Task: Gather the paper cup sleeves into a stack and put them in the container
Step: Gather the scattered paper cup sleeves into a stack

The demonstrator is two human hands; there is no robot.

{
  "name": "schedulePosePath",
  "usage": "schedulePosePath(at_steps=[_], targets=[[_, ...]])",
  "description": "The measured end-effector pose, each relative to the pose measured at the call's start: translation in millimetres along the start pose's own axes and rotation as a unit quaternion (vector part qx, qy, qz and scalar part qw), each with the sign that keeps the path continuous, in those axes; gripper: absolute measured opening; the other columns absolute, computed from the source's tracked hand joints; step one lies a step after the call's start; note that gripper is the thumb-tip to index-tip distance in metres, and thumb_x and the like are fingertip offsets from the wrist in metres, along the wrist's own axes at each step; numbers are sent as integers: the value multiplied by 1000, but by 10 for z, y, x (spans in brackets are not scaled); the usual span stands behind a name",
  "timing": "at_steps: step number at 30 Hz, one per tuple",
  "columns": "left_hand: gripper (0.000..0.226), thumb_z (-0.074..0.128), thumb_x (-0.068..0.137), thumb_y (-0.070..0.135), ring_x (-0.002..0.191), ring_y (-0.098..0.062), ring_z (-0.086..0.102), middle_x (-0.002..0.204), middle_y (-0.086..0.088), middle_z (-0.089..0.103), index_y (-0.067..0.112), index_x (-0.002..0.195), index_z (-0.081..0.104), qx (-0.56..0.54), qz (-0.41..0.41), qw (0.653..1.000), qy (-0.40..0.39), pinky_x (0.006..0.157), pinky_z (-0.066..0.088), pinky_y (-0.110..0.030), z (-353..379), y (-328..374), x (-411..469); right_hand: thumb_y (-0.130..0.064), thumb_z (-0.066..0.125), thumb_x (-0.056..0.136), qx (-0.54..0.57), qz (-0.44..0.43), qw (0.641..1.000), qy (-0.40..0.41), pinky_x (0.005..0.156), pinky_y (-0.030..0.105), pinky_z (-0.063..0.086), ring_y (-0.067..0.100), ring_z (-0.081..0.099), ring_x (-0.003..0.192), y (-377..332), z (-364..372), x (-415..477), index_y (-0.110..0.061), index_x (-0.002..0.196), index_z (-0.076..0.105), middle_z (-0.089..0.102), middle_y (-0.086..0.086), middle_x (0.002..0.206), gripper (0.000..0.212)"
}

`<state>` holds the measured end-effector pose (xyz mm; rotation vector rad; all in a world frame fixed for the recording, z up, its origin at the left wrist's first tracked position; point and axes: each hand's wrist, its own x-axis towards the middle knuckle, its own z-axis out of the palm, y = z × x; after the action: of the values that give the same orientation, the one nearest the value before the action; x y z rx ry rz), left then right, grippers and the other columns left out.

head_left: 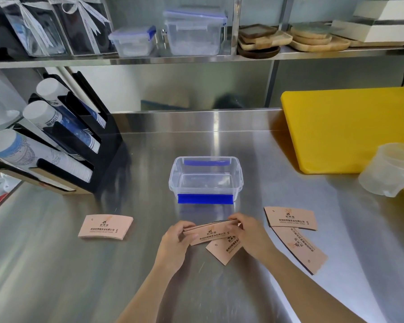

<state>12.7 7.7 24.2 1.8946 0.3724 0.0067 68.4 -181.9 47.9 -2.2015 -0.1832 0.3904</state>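
Observation:
I hold a small stack of pink-tan paper cup sleeves [210, 231] between both hands, just above the steel counter. My left hand [175, 241] grips its left end and my right hand [250, 234] grips its right end. Another sleeve [222, 250] lies flat under the stack. One sleeve [105, 227] rests to the left. Two more lie to the right, one [289, 218] behind and one [299, 248] slanting toward me. The clear plastic container [239, 176] with blue clips stands open behind my hands, with nothing in it.
A black rack of paper cups [63, 145] stands at the left. A yellow cutting board [350, 129] and a translucent measuring jug [390, 169] sit at the right. The shelf above holds lidded boxes [194, 31] and wooden trays [289, 39].

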Motion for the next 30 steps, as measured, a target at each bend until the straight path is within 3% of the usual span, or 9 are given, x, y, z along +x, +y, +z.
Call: schedulePosePath(at_steps=[5,7,12,15,17,19,22,25,30], targets=[[27,60,84,7,88,-23,65,85,1,72,33,75,62,-17,-30,999,36,83,50,-37,-5,-75,-3,-26,58,85,-29,-13,999,19,93,32,48,11,55,101,54,-51,30,-24,126,50,55,-6,120,42],[24,59,84,4,86,-23,65,86,-1,72,27,78,63,-47,-36,997,46,82,50,-37,-19,-97,14,-23,63,81,-117,-20,993,-22,108,35,34,16,47,121,124,-121,119,-27,133,43,49,-4,136,56],[25,55,87,5,81,-21,64,86,-1,71,28,80,61,-63,-39,994,77,73,47,-30,-40,-136,9,-36,75,68,-262,-27,955,-137,108,35,19,17,34,130,250,-181,265,-30,139,31,41,-5,139,84],[27,53,88,6,84,-21,63,87,-1,70,31,81,59,-68,-42,993,83,75,47,-30,-48,-144,3,-41,71,70,-345,-42,928,-134,90,34,24,20,36,117,196,-211,295,-27,111,46,45,-1,111,50],[28,52,89,6,82,-21,61,87,-1,68,33,81,58,-61,-38,994,79,72,45,-29,-63,-147,17,-32,64,79,-309,-50,943,-113,83,31,23,20,40,110,179,-234,283,-26,83,43,41,-4,98,23],[31,48,90,5,80,-19,58,86,1,66,34,81,55,-35,-23,997,64,69,43,-25,-72,-137,34,-23,55,86,-218,-53,969,-100,88,29,30,18,44,105,189,-238,272,-25,87,45,45,-6,97,11],[26,41,93,5,83,-5,54,87,8,60,29,87,50,28,1,999,22,69,41,-10,-53,-103,30,-19,52,90,-102,-46,992,-65,88,29,47,17,52,103,99,-217,236,-26,109,45,49,-6,103,22],[23,36,95,7,85,-7,51,90,5,57,27,95,47,59,-1,998,-19,71,38,-11,-7,-72,30,-18,54,90,-107,-73,990,-47,87,21,44,15,51,109,-17,-144,221,-20,127,39,43,-5,112,40],[34,40,92,3,89,-6,51,97,9,57,37,90,43,61,2,994,-88,79,41,-18,20,-42,-10,-35,56,87,-221,-142,965,16,98,26,36,16,47,110,14,18,223,-17,116,53,48,-1,121,33]])
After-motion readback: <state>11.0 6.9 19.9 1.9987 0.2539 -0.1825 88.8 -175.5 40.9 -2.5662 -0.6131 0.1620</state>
